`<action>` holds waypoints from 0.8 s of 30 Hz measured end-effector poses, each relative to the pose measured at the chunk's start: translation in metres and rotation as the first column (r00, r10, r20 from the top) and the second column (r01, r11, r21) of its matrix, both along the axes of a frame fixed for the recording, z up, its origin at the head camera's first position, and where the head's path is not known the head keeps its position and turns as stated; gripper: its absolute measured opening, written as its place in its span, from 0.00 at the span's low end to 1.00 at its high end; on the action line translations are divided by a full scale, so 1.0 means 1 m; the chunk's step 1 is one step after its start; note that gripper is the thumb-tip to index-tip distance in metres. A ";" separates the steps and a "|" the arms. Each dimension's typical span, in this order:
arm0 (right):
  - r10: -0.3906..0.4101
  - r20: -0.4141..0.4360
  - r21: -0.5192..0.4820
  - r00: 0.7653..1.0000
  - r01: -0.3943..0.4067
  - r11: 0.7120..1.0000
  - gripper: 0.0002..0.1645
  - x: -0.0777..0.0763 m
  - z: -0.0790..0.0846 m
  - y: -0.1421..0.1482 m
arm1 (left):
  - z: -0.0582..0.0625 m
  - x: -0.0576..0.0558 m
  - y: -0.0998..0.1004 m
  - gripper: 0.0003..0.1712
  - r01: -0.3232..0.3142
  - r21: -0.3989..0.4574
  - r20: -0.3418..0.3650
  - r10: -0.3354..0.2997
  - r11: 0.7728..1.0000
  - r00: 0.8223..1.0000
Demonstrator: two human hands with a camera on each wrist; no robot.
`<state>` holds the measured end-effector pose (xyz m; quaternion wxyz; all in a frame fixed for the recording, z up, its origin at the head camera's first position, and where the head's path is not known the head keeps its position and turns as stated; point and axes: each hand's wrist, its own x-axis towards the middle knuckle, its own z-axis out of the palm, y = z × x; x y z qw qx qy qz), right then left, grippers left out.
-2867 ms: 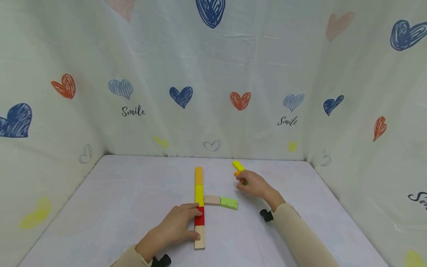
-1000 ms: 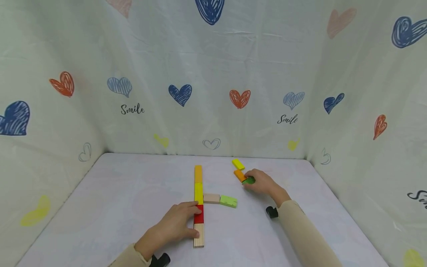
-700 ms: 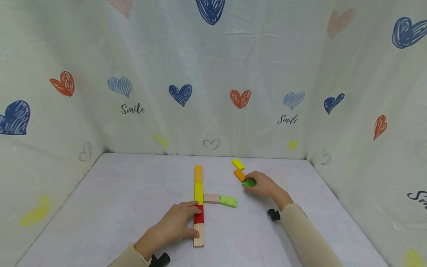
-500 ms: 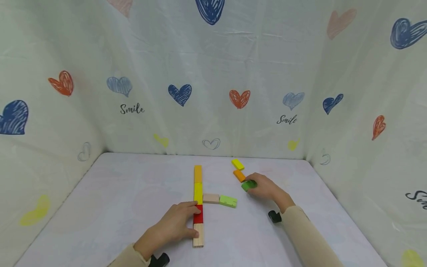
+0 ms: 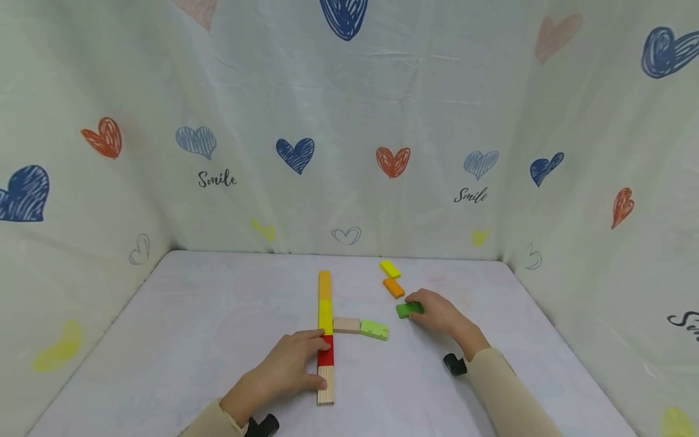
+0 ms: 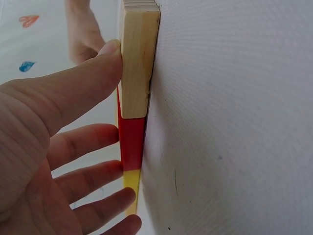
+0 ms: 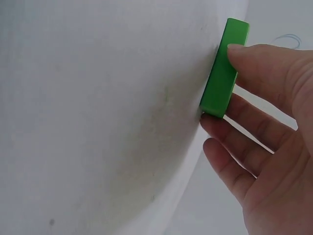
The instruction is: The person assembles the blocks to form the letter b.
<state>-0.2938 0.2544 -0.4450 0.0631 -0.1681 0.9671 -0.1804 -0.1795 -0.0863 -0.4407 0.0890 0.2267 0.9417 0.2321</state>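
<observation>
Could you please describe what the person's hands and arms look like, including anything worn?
The left hand and right hand are bare, without gloves. The left sleeve and right sleeve are beige. A small black device shows at the left wrist and another at the right.

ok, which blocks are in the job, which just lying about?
Likely in the job:
green block, held
red block
bare wooden block
amber block
row's yellow block
beige block
lime block

Loose, maybe for later:
orange block
far yellow block
</observation>
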 end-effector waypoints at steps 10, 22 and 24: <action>0.003 0.030 0.017 1.000 -0.003 1.000 0.22 0.012 -0.001 -0.003 | -0.002 0.001 -0.001 0.35 0.001 0.002 0.014 -0.001 1.000 1.000; 0.015 0.066 0.015 0.998 -0.016 1.000 0.22 0.020 0.010 -0.002 | -0.002 0.000 0.000 0.35 -0.001 0.006 -0.018 0.001 1.000 1.000; 0.037 0.061 0.001 0.997 -0.037 0.999 0.22 0.021 0.009 -0.002 | -0.002 0.000 0.000 0.35 0.003 0.008 -0.026 -0.002 1.000 1.000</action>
